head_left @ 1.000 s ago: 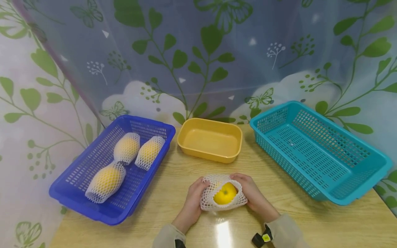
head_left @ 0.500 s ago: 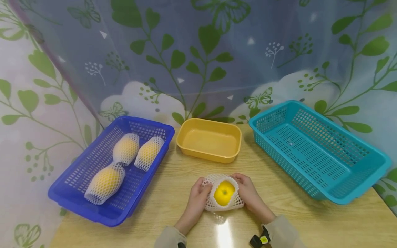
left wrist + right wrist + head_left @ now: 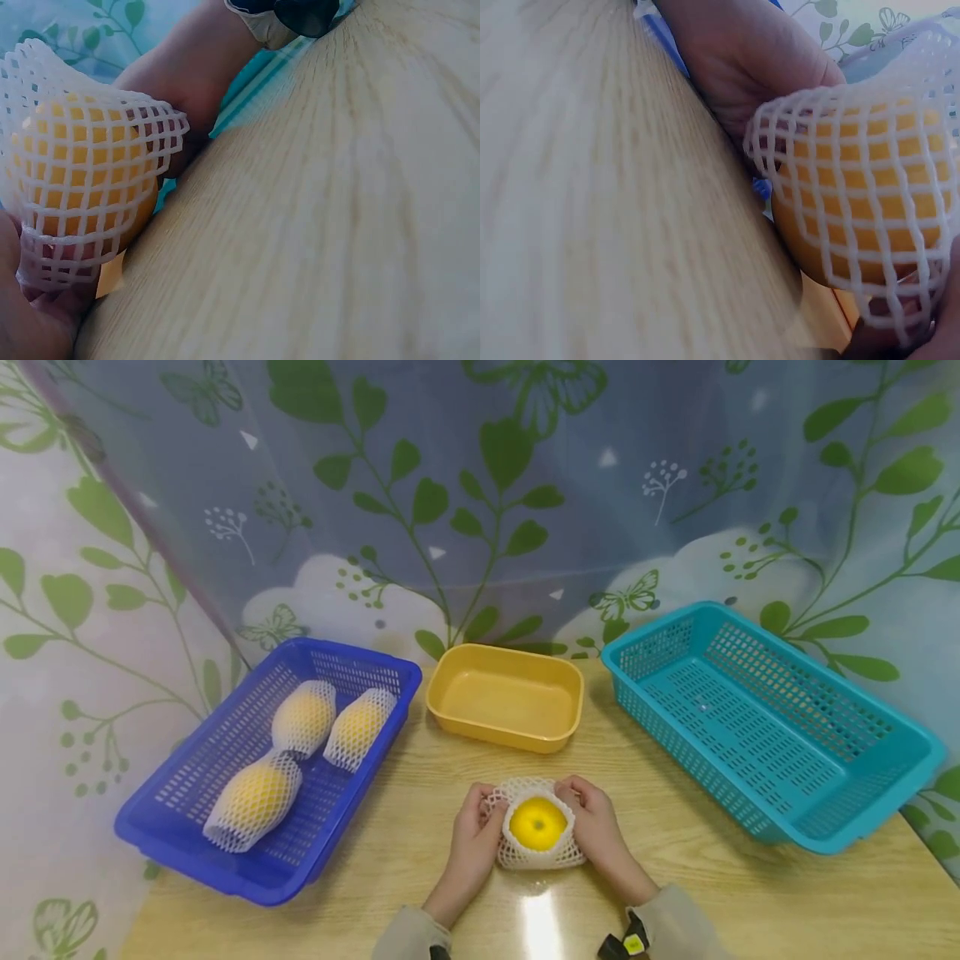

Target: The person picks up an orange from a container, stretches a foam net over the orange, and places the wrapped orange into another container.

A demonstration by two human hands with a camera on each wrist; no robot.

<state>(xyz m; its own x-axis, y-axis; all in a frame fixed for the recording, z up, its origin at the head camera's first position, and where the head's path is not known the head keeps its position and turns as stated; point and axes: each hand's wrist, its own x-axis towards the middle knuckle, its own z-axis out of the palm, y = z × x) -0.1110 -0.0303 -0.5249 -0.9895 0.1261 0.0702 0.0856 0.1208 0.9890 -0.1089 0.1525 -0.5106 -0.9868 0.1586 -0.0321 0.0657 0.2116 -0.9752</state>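
Note:
A round yellow fruit point(image 3: 537, 824) sits inside a white foam net sleeve point(image 3: 517, 858) near the table's front. The sleeve's mouth faces up, so the fruit's top shows bare. On its left side my left hand point(image 3: 474, 837) pinches the net's edge, thumb on top. My right hand point(image 3: 597, 827) grips the opposite edge the same way. Seen from the left wrist, the net point(image 3: 82, 172) bulges around the fruit just over the wood. The right wrist view shows the fruit's bare underside point(image 3: 802, 251) below the mesh. Some fingertips are hidden behind the net.
At the left, a blue basket point(image 3: 180, 877) holds three yellow fruits in foam nets point(image 3: 255, 800). A yellow plastic bin point(image 3: 506, 693) stands behind the hands. On the right is a teal basket point(image 3: 750, 727). A patterned cloth point(image 3: 420, 552) hangs along the back of the wooden table point(image 3: 390, 827).
The net's opening has turned from facing right to facing more upward and become rounder around the fruit. Both hands have kept hold of the net, shifting slightly. Baskets and bin stay put.

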